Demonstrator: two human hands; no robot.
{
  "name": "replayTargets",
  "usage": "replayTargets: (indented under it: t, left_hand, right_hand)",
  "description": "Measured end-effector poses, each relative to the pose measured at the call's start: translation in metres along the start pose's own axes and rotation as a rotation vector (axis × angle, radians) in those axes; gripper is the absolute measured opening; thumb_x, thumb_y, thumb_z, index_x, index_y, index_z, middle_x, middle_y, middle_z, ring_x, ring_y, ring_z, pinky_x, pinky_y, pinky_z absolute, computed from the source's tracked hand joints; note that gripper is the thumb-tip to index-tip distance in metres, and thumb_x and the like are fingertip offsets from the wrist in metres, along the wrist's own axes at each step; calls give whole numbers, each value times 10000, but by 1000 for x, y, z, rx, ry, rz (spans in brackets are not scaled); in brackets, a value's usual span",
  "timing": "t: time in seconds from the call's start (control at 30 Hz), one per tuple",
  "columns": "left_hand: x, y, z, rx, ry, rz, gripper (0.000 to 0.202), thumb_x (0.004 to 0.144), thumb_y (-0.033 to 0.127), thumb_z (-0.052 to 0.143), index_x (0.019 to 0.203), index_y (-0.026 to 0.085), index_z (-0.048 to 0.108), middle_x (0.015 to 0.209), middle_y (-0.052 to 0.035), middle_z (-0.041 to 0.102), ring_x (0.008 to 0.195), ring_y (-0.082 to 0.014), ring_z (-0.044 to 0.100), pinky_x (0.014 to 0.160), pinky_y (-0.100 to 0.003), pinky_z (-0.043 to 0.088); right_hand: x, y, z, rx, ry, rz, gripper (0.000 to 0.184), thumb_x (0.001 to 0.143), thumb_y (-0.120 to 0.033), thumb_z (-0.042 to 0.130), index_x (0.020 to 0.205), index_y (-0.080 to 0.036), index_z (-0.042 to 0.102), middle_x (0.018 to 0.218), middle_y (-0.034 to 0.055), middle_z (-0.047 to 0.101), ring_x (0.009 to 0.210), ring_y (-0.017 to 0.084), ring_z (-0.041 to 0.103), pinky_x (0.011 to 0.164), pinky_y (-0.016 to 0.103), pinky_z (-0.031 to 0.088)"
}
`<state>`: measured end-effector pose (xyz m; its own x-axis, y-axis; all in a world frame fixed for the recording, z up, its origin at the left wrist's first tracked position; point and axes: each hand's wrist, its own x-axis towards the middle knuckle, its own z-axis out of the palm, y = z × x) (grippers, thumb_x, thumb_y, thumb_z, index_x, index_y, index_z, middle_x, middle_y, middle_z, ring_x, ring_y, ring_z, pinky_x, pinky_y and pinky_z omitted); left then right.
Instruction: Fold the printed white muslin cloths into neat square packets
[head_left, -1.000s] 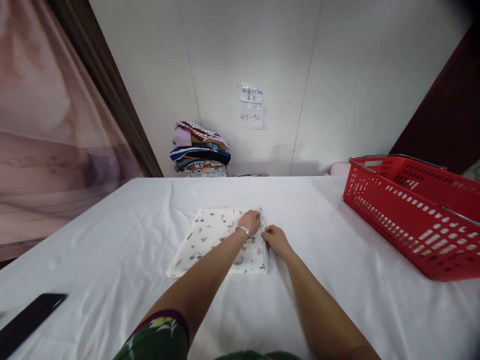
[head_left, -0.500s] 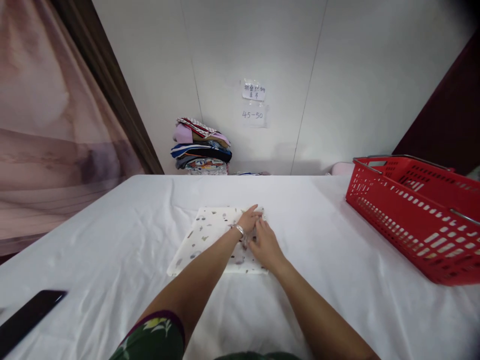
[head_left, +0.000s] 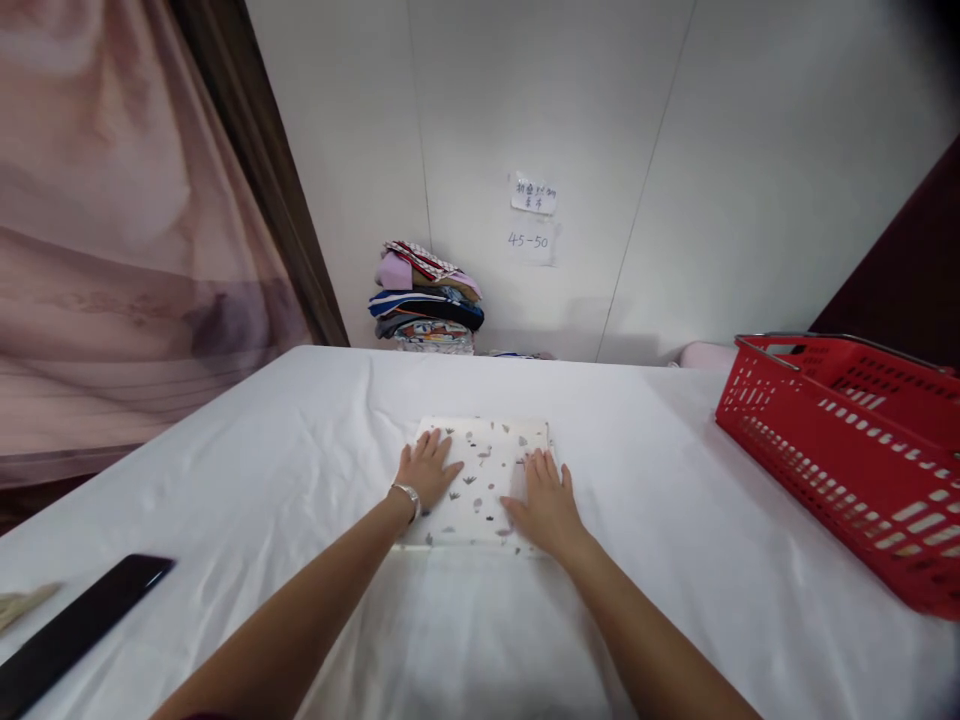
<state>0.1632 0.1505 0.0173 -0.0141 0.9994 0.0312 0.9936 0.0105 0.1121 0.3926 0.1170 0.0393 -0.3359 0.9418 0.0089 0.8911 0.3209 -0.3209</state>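
Left hand (head_left: 427, 470) and right hand (head_left: 549, 504) rest spread on the patterned cloth (head_left: 478, 492); folding looks mostly done; perhaps smoothing remains

free lane beside red basket (head_left: 825, 455)

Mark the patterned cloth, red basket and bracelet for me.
Patterned cloth (head_left: 484, 492): head view, printed top face, near its middle.
Red basket (head_left: 832, 455): head view, solid part of its long side wall.
Bracelet (head_left: 412, 495): head view, visible part of the band.
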Motion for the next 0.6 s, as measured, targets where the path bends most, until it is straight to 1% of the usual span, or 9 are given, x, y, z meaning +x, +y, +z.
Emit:
replayTargets:
  t: [0.07,0.13,0.2,0.27,0.33,0.37,0.43,0.5,0.6]
  left_hand:
    - [0,4,4,22,-20,-19,630,842,532,265,1370,189,269,1464,-83,134,1339,-270,77,1045,-518,108]
    - [1,8,5,44,-25,-30,615,846,508,259,1375,194,258,1466,-81,127,1341,-273,63,1041,-528,90]
    - [3,10,5,48,-28,-30,603,850,494,241,1376,200,254,1467,-72,123,1341,-268,62,1039,-532,87]
    - [3,9,5,29,-34,-21,623,848,518,203,1381,197,241,1470,-65,108,1343,-262,56,1042,-528,85]
    - [2,7,6,10,-45,-13,650,841,550,173,1385,197,229,1471,-60,99,1344,-258,44,1047,-523,74]
    - [2,7,6,4,-53,-10,657,838,558,167,1386,201,224,1471,-55,95,1344,-258,38,1048,-524,66]
    - [2,7,8,-3,-58,-8,657,835,561,165,1388,210,216,1472,-45,91,1345,-257,30,1048,-527,51]
    - [3,8,9,-10,-55,-10,660,833,563,161,1391,212,207,1473,-39,78,1345,-255,23,1049,-527,42]
    - [3,9,9,-18,-65,-15,669,831,565,148,1394,207,194,1475,-35,62,1346,-253,13,1049,-528,36]
  right_hand:
    - [12,-24,-5,7,82,-91,786,806,-595,318,1378,-66,214,1461,143,83,1340,262,-11,1058,454,-6]
    - [32,-45,-5,20,156,-186,781,812,-604,292,1383,-79,197,1466,128,75,1341,244,-16,1062,431,8]
    - [55,-53,-1,16,186,-211,772,820,-594,277,1384,-75,186,1466,125,82,1342,233,-8,1063,412,21]
    - [75,-41,7,-6,133,-128,797,809,-605,287,1375,-49,207,1456,150,121,1339,251,31,1059,413,24]
    - [88,-17,14,-36,53,13,839,789,-637,289,1362,-26,236,1440,181,168,1330,279,74,1052,421,11]
    - [92,-4,17,-54,41,44,846,788,-644,281,1364,-26,234,1440,180,167,1330,275,78,1053,406,-1]
    - [94,16,22,-92,37,61,845,792,-650,253,1371,-35,220,1445,168,159,1332,259,69,1053,379,-29]
    - [95,25,24,-124,40,61,843,796,-654,227,1378,-45,204,1451,154,147,1335,245,53,1051,363,-47]
    - [97,22,23,-149,23,65,849,793,-660,212,1382,-50,193,1453,148,143,1334,245,55,1050,362,-41]
